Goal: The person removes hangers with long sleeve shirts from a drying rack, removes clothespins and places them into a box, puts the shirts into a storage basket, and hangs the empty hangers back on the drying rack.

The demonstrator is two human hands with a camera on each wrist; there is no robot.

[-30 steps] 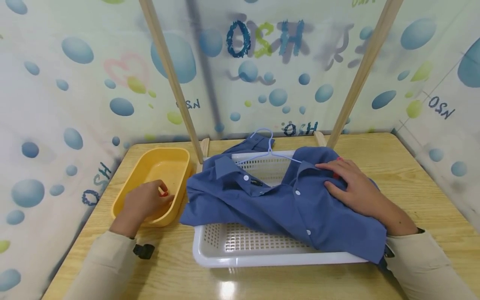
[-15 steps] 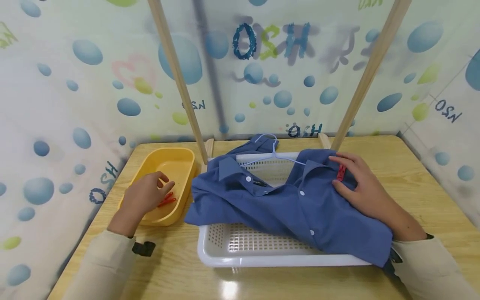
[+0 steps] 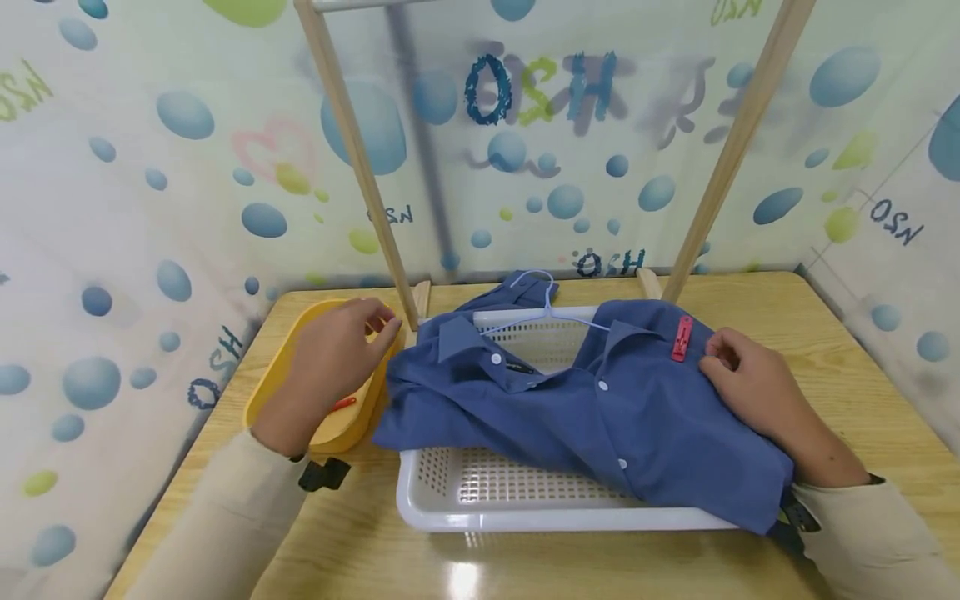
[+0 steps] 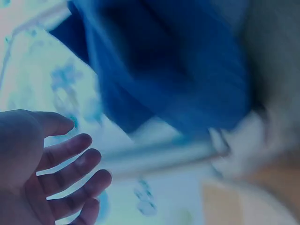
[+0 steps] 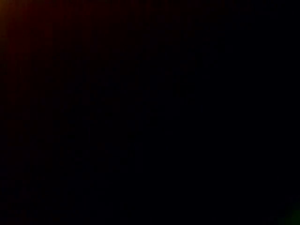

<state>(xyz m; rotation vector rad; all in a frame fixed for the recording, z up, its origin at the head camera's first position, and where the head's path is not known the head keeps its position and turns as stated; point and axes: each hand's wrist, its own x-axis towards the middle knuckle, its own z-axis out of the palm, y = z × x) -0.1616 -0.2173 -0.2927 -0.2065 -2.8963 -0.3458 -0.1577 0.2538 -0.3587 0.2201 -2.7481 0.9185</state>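
Observation:
A blue button-up shirt (image 3: 540, 417) lies draped across a white perforated basket (image 3: 555, 521), with a pale blue hanger (image 3: 548, 312) inside its collar. On the shirt's shoulder at the right sits a red clothespin (image 3: 682, 338). My right hand (image 3: 757, 387) rests at the shirt's edge beside that clothespin, its fingers loosely curled and nothing showing between them. Over the yellow tub (image 3: 258, 396) my left hand (image 3: 333, 350) hovers; in the left wrist view its fingers (image 4: 82, 159) are relaxed and hold nothing. Another red clothespin (image 3: 343, 404) lies in the tub, partly hidden. The right wrist view is dark.
Two wooden uprights (image 3: 367, 175) (image 3: 738, 158) of a rack rise behind the basket, with a crossbar (image 3: 360, 4) at the top left. The wooden table (image 3: 847, 350) ends at patterned wall sheets at the back and sides.
My left hand has let go of the red clothespin in the tub and risen rightward. My right hand has slid right off the clothespin on the shirt, its fingers curling in.

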